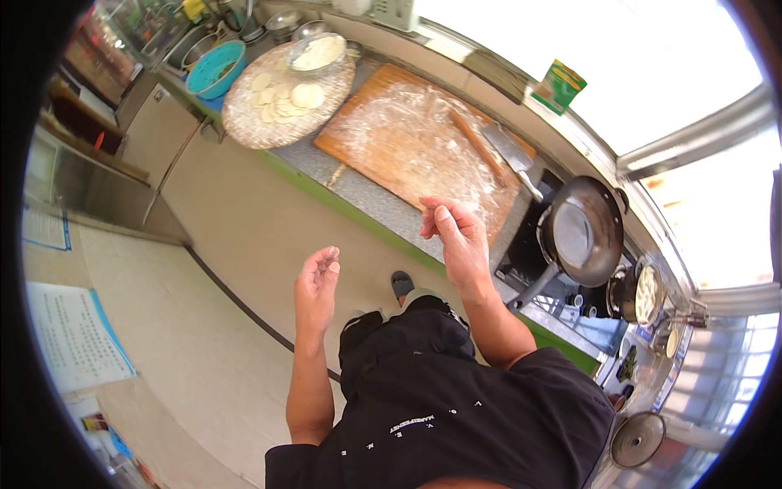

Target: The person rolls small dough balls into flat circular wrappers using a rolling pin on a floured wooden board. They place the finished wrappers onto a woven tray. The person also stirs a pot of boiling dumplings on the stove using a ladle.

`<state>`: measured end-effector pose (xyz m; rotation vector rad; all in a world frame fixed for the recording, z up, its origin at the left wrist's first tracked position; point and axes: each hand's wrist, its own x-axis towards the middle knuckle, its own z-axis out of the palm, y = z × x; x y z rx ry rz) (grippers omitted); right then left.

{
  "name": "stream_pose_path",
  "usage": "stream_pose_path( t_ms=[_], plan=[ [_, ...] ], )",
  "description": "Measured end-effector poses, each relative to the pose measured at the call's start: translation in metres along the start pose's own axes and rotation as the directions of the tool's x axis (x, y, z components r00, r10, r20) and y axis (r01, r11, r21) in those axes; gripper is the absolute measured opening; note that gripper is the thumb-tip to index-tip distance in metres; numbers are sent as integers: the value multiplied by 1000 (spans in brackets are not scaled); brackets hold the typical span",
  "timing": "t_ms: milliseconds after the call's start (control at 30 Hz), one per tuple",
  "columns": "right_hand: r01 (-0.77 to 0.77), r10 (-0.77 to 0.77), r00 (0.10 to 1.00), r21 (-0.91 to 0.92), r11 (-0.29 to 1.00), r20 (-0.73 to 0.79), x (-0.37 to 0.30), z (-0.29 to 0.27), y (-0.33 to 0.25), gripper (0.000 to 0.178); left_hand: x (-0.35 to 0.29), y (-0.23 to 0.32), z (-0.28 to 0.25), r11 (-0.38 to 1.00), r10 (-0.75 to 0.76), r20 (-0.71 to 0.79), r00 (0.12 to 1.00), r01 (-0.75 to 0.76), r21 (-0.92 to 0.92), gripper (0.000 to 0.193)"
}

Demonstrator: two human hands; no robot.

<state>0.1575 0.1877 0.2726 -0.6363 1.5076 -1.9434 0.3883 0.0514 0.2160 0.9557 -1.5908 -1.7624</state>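
Observation:
My left hand (318, 287) hangs over the floor, apart from the counter, its fingers curled in toward the thumb. Nothing shows in it. Higher and to the right, my right hand (456, 236) is raised near the front edge of a floured wooden board (383, 122), thumb against bent fingers, with no thing visible in its grip. White flour dusts the fingertips. On the board lie a rolling pin (478, 147) and a cleaver (511, 153) at its right side. Flat round dough wrappers (281, 104) rest on a round floured tray (244, 122) further left.
A bowl of flour (318, 54) sits on the round tray, with a blue basin (214, 70) beside it. A frying pan (585, 232) occupies the stove at right, its handle toward me. Beyond stands a pot of pale dumplings (646, 295). A green packet (559, 86) leans by the window.

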Motion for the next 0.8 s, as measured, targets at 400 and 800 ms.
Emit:
stream_pose_path(
  t_ms=[400,800],
  plan=[
    [-150,145,985,48,987,91,95,188,99,33,100,11,-183,1000,-2,-76,997,1,-20,29],
    [-329,325,944,88,940,51,135,368,200,34,222,26,-363,998,-57,20,998,57,25,33]
  ],
)
